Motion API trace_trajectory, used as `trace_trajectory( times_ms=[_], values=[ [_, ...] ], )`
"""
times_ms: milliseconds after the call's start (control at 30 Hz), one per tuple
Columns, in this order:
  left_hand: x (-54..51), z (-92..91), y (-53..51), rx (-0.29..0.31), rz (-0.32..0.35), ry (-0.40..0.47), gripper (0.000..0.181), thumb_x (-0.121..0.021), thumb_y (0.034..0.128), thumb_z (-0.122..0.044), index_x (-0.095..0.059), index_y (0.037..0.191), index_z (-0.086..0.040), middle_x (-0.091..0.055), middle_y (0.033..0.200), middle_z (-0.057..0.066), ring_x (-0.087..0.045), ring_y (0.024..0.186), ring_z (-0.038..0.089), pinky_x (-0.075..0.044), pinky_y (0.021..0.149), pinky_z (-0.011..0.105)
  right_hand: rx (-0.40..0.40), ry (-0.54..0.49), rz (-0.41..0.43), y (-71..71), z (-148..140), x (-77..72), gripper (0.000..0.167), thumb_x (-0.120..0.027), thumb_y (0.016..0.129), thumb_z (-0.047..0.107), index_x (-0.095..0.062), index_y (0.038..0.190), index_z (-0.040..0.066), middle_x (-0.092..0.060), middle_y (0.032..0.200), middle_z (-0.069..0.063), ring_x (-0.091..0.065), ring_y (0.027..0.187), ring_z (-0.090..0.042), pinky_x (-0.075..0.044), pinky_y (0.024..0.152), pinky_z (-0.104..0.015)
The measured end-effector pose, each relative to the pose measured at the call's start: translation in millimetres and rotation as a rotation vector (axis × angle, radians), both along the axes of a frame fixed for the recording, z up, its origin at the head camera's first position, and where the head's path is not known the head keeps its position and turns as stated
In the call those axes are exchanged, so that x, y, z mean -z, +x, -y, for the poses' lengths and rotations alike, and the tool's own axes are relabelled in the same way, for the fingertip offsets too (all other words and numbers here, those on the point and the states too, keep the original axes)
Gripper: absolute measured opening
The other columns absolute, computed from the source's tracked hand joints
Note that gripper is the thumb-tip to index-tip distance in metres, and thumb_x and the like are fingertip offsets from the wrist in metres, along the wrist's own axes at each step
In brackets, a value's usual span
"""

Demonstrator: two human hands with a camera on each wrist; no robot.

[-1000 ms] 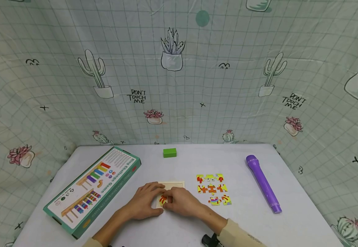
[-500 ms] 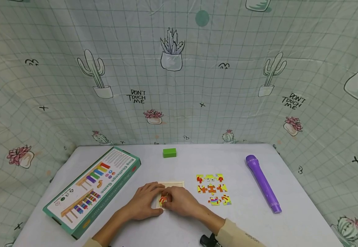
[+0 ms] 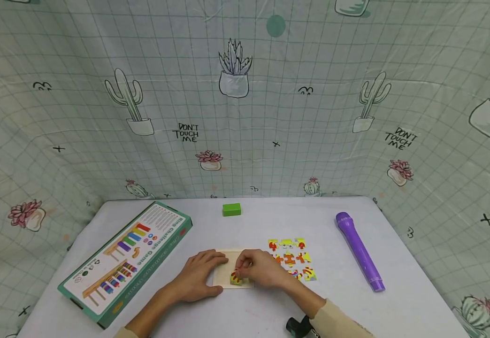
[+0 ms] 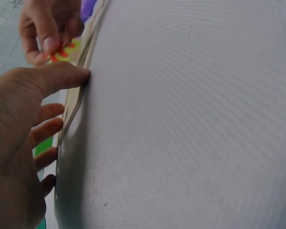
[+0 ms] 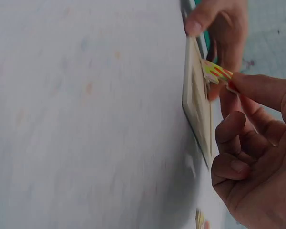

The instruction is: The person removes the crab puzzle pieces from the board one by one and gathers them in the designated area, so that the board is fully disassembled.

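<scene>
A pale wooden puzzle tray (image 3: 224,283) lies flat at the front middle of the table. My left hand (image 3: 198,276) holds it at its left side, the thumb at the near edge and the fingertips by the far left corner. Over the tray, my right hand (image 3: 259,268) pinches a yellow and red puzzle piece (image 5: 217,71) between thumb and index finger. The right wrist view has the piece tilted, one end at the tray's surface; contact is hard to tell. To the right, several loose puzzle pieces (image 3: 289,259) lie in rows, some partly behind the right hand.
A green and white game box (image 3: 126,263) lies slanted at the left. A green block (image 3: 231,210) sits near the far edge. At the right is a purple microphone-shaped tube (image 3: 360,251). A cactus-print cloth (image 3: 270,112) hangs behind the white table.
My right hand has moved to the right over the tray, carrying the puzzle piece away from the tray's left side. The left hand has stayed in place.
</scene>
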State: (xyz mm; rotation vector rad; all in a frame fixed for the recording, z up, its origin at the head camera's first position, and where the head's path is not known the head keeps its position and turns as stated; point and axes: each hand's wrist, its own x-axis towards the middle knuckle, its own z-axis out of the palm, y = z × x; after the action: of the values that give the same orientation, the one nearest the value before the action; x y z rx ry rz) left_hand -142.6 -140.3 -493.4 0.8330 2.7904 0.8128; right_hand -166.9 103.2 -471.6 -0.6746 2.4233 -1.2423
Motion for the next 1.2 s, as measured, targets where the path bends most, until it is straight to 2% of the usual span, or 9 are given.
trace_trajectory(
  times_ms=[167, 467, 667, 967, 1200],
  values=[
    [0.7, -1.1, 0.2, -0.001, -0.014, -0.010, 0.064, -0.078, 0.0827, -0.034, -0.057, 0.140, -0.016, -0.049, 0.146, 0.002, -0.034, 0.144, 0.033, -0.028, 0.107, 0.064, 0.028, 0.014, 0.007, -2.2, -33, -1.4, 0.006, -0.075, 0.086, 0.011, -0.070, 0.090, 0.011, -0.065, 0.076, 0.006, -0.059, 0.070, -0.009, -0.044, 0.062, -0.023],
    [0.1, -1.3, 0.4, -0.001, -0.003, -0.004, 0.063, -0.077, 0.0833, -0.034, -0.057, 0.140, -0.016, -0.048, 0.147, 0.003, -0.033, 0.144, 0.034, -0.027, 0.107, 0.065, 0.103, 0.170, -0.077, -1.2, -81, 0.4, 0.008, -0.076, 0.086, 0.013, -0.069, 0.086, 0.014, -0.062, 0.074, 0.008, -0.056, 0.067, -0.008, -0.044, 0.060, -0.024],
    [0.9, -1.8, -1.2, 0.002, -0.003, -0.007, 0.063, -0.077, 0.0832, -0.034, -0.056, 0.140, -0.016, -0.048, 0.147, 0.002, -0.033, 0.144, 0.034, -0.027, 0.107, 0.064, 0.131, 0.220, -0.138, 0.3, -87, -0.5, 0.008, -0.076, 0.087, 0.013, -0.069, 0.085, 0.017, -0.060, 0.073, 0.010, -0.054, 0.067, -0.008, -0.043, 0.061, -0.024],
    [1.6, -2.0, -0.6, 0.007, -0.004, -0.007, 0.063, -0.076, 0.0835, -0.035, -0.056, 0.140, -0.016, -0.048, 0.147, 0.002, -0.033, 0.144, 0.033, -0.028, 0.108, 0.064, 0.138, 0.238, -0.162, -0.1, -85, 1.6, 0.008, -0.077, 0.086, 0.013, -0.070, 0.084, 0.017, -0.060, 0.072, 0.010, -0.053, 0.065, -0.006, -0.043, 0.060, -0.024],
    [-2.0, -2.8, -1.5, 0.004, 0.010, -0.006, 0.064, -0.076, 0.0835, -0.034, -0.056, 0.141, -0.015, -0.048, 0.147, 0.003, -0.033, 0.144, 0.035, -0.027, 0.108, 0.065, 0.130, 0.239, -0.176, -2.5, -87, 0.2, 0.006, -0.076, 0.087, 0.014, -0.070, 0.086, 0.016, -0.060, 0.072, 0.011, -0.055, 0.065, -0.006, -0.044, 0.060, -0.024]
  ],
)
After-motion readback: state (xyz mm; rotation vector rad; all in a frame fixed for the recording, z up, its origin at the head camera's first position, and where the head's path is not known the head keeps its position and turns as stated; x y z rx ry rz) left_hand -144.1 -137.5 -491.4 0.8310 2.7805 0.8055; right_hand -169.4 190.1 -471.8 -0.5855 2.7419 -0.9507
